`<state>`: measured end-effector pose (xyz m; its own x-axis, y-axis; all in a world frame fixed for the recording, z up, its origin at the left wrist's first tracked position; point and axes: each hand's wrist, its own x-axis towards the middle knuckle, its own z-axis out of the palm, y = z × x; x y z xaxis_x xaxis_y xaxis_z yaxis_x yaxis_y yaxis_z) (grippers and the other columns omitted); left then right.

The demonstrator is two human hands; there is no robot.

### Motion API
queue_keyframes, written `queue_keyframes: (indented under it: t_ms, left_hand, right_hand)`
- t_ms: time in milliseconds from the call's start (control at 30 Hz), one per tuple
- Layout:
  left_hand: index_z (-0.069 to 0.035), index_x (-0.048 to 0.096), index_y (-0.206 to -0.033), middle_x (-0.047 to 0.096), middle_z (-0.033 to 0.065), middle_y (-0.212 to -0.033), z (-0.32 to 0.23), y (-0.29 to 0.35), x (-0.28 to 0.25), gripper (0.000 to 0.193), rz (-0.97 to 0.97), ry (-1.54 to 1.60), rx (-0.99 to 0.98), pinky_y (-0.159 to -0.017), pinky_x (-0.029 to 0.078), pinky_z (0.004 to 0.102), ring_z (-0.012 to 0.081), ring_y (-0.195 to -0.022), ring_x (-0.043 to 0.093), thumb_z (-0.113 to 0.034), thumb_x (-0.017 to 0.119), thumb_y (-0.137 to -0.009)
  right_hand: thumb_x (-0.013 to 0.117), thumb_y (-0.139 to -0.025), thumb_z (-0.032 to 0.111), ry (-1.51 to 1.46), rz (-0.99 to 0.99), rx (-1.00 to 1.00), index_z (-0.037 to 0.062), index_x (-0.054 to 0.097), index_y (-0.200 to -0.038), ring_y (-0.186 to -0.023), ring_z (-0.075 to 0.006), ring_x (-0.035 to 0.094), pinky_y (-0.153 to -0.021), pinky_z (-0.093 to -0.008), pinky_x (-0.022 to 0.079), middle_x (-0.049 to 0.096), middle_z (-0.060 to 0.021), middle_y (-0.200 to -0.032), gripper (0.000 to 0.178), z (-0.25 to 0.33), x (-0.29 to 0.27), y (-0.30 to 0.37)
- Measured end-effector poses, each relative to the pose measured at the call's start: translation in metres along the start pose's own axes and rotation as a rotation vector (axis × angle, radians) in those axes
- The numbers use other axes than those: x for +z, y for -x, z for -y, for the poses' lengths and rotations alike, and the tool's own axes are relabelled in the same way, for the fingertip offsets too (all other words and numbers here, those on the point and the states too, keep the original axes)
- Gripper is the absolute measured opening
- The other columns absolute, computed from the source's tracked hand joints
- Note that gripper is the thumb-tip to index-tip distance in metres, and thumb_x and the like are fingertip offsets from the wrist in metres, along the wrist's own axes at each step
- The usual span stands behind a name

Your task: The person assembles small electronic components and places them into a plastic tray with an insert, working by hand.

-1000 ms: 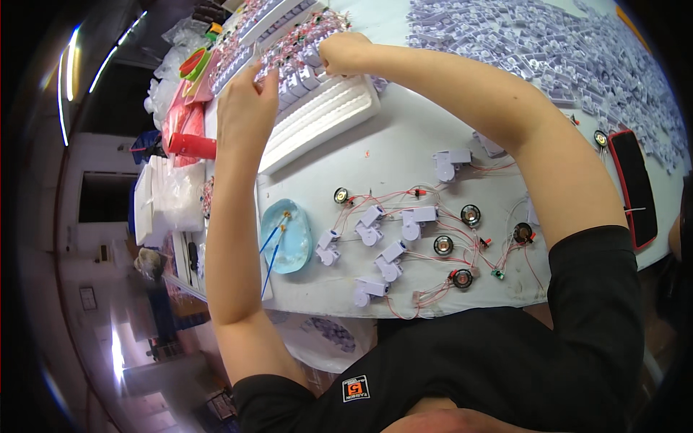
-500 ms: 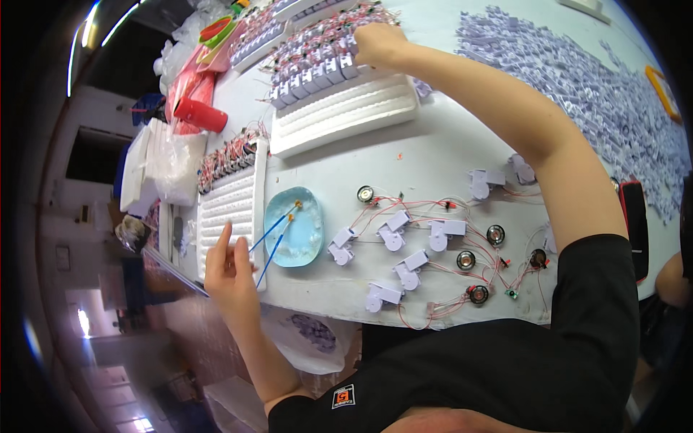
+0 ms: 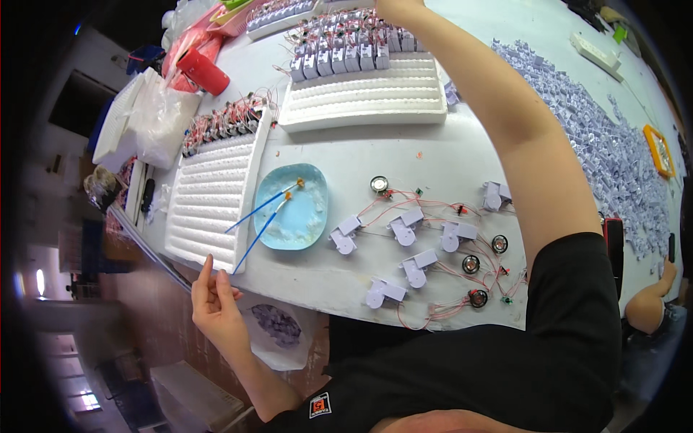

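My left hand [image 3: 216, 302] hovers past the near corner of a white foam tray [image 3: 211, 206], fingers stretched and holding nothing visible. Close to its fingertips end the blue handles of two thin brushes [image 3: 261, 222], whose tips rest in a light blue dish [image 3: 313, 234]. My right hand [image 3: 398, 7] reaches over the far foam tray [image 3: 364, 108] and is mostly cut off by the upper edge, its fingers out of sight. Beneath it, rows of pale lilac plastic housings [image 3: 339, 59] with red wires and small boards fill the tray's far part.
Several loose lilac housings [image 3: 416, 268] wired to round black speakers [image 3: 477, 298] lie before me. A heap of lilac parts [image 3: 577, 123] covers the right side. A red cylinder [image 3: 203, 71] lies far left. Another person's arm [image 3: 650, 303] shows at the right.
My right hand has gone farther up, mostly out of the picture. My left hand has shifted slightly down and left, staying open. The whole view has tilted a little.
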<state>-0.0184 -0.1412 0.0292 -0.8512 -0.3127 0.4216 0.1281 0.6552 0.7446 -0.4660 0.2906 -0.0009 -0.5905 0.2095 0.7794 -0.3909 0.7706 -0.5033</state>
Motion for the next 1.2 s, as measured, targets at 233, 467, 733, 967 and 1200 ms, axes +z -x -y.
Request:
queue_keyframes:
  t_ms: [233,467,733,967,1200]
  left_hand:
    - [-0.004,0.067,-0.133,0.06,-0.0008,-0.09,0.003,0.009,-0.003,0.031,0.004,0.063,-0.029,-0.064,0.048,0.0192,0.0032,-0.071,0.055,-0.005,0.062,-0.102]
    - [-0.004,0.067,-0.133,0.06,-0.0006,-0.089,0.002,0.024,-0.004,0.032,-0.018,0.145,-0.02,-0.064,0.049,0.0194,0.003,-0.072,0.055,-0.007,0.063,-0.102]
    - [-0.003,0.068,-0.13,0.061,0.0017,-0.095,-0.009,0.04,0.009,0.03,0.054,0.197,-0.061,-0.068,0.05,0.0212,0.0042,-0.075,0.055,-0.005,0.064,-0.101]
    - [-0.005,0.071,-0.126,0.066,0.0062,-0.095,-0.035,0.05,0.044,0.031,0.252,0.175,0.116,-0.073,0.053,0.0268,0.0126,-0.079,0.063,-0.001,0.067,-0.096]
    - [-0.009,0.075,-0.118,0.07,0.0113,-0.124,-0.03,0.024,0.079,0.03,0.327,-0.273,0.825,-0.117,0.037,0.0487,0.029,-0.124,0.061,-0.01,0.076,-0.087]
  right_hand:
    - [0.057,-0.092,0.011,0.325,0.642,-0.014,0.0048,0.076,-0.111,-0.097,-0.0354,0.072,-0.088,-0.0429,0.056,0.075,-0.0194,-0.104,0.028,0.072,-0.106,0.037]
    - [0.051,-0.086,0.0,0.213,0.622,-0.047,0.0086,0.068,-0.131,-0.116,-0.0393,0.064,-0.102,-0.0443,0.049,0.069,-0.021,-0.123,0.049,0.097,-0.109,0.108]
    - [0.055,-0.096,0.006,0.208,0.704,-0.157,0.0144,0.062,-0.14,-0.116,-0.0353,0.065,-0.102,-0.0436,0.049,0.069,-0.0167,-0.125,0.045,0.017,-0.095,0.105]
    - [0.059,-0.096,0.01,-0.004,0.637,-0.218,0.0084,0.053,-0.145,-0.127,-0.0392,0.057,-0.11,-0.0448,0.044,0.062,-0.0241,-0.135,0.049,0.145,-0.197,0.135]
    - [0.067,-0.096,0.012,0.022,0.82,-0.485,0.0152,0.066,-0.134,-0.127,-0.0292,0.057,-0.104,-0.0423,0.049,0.062,-0.0093,-0.139,0.038,0.216,-0.28,0.209]
